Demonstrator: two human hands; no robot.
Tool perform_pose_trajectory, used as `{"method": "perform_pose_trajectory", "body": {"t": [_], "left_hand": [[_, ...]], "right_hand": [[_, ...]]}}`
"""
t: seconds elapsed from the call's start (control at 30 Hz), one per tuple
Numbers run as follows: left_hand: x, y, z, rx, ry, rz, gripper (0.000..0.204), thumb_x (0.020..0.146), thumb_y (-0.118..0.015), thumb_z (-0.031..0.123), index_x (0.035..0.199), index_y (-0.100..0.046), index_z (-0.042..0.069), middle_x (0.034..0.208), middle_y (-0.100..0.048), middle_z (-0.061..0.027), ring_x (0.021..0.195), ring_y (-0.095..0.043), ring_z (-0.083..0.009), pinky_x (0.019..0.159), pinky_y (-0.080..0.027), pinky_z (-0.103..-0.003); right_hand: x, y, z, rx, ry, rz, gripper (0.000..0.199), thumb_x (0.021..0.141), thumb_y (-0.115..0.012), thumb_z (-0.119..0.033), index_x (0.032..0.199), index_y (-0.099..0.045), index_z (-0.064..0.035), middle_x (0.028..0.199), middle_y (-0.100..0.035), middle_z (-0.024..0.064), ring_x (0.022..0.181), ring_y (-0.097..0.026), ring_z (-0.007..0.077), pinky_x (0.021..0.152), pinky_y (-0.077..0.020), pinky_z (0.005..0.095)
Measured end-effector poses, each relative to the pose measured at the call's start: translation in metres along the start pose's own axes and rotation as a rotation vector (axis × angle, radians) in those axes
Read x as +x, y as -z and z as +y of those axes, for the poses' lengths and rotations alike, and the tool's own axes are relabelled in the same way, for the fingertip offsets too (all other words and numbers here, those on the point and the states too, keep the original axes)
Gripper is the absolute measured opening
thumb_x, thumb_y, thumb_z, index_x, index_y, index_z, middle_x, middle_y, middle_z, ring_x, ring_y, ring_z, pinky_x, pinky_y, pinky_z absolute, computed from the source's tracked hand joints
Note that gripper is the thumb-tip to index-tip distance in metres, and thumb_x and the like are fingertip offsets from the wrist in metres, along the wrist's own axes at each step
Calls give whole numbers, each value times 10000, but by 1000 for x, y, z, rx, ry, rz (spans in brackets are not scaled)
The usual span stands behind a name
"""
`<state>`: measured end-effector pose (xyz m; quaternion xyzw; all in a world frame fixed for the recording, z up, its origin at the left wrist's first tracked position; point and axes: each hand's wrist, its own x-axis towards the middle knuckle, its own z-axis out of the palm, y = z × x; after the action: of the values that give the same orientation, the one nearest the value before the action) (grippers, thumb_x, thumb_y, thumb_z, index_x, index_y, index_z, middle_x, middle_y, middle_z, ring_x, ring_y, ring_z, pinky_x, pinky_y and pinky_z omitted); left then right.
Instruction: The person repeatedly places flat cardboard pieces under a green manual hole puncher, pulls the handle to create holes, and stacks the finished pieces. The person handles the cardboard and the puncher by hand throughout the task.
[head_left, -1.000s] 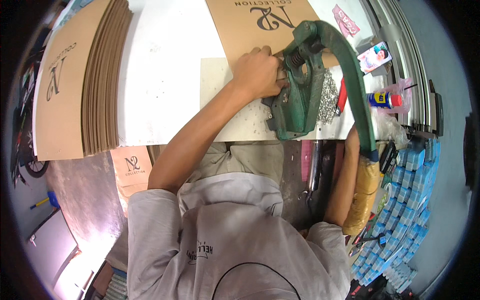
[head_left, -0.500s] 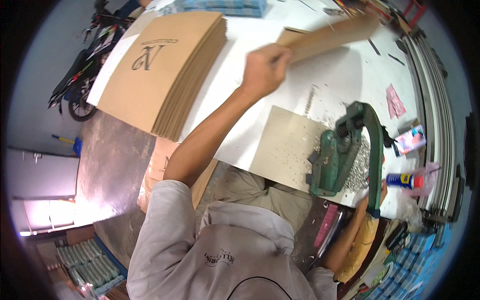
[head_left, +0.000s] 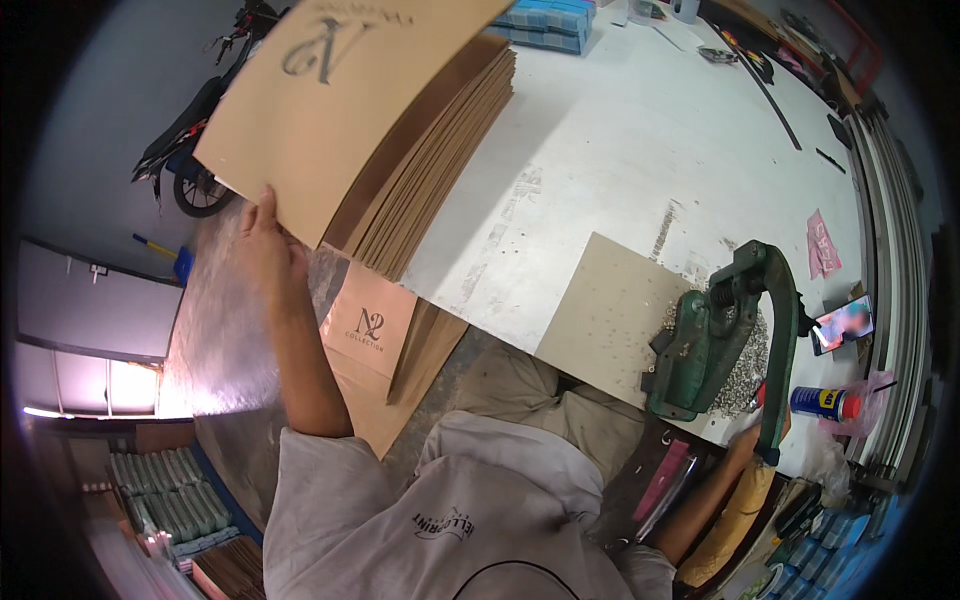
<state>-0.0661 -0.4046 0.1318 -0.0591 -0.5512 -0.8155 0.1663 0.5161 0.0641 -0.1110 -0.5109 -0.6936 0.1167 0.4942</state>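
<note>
My left hand point(head_left: 266, 238) reaches out to the left and grips the lower corner of a large brown printed cardboard sheet point(head_left: 330, 110). The sheet is held tilted just above a thick stack of the same brown sheets point(head_left: 445, 170) on the white table point(head_left: 620, 150). My right hand point(head_left: 752, 437) is at the lower right, at the bottom end of the lever of a green hand press point(head_left: 712, 340). Its fingers are mostly hidden behind the lever.
The press stands on a grey board point(head_left: 605, 305) beside a pile of small metal eyelets point(head_left: 748, 368). A spray can point(head_left: 825, 403), a phone point(head_left: 845, 325) and a pink packet point(head_left: 822, 245) lie to the right. Brown paper bags point(head_left: 372, 330) lean under the table. A motorbike point(head_left: 190, 150) is parked at the left.
My left hand lifted a brown sheet away from the press and carried it left over the stack. The view swung left with it. My right hand stayed at the lever.
</note>
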Motion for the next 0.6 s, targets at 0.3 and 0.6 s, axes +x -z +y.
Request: {"method": "perform_pose_trajectory", "body": {"t": [0.3, 0.6], "left_hand": [[-11, 23, -60, 419, -130, 273, 281, 968, -720, 160, 1082, -644, -85, 970, -693, -133, 815, -664, -143, 687, -514, -248], [-7, 26, -94, 587, -223, 295, 517, 954, -732, 209, 1333, -545, -89, 1273, -499, -194, 1066, -595, -228, 907, -504, -333]], "right_hand": [[-5, -6, 63, -73, -404, -162, 693, 1054, -504, -549, 1436, -552, 28, 1445, -602, 210, 1326, -570, 340, 1109, -407, 386], [1, 2, -80, -60, -214, -57, 479, 1063, -617, -360, 1267, -669, 69, 1217, -710, 200, 1097, -670, 263, 945, -521, 374]]}}
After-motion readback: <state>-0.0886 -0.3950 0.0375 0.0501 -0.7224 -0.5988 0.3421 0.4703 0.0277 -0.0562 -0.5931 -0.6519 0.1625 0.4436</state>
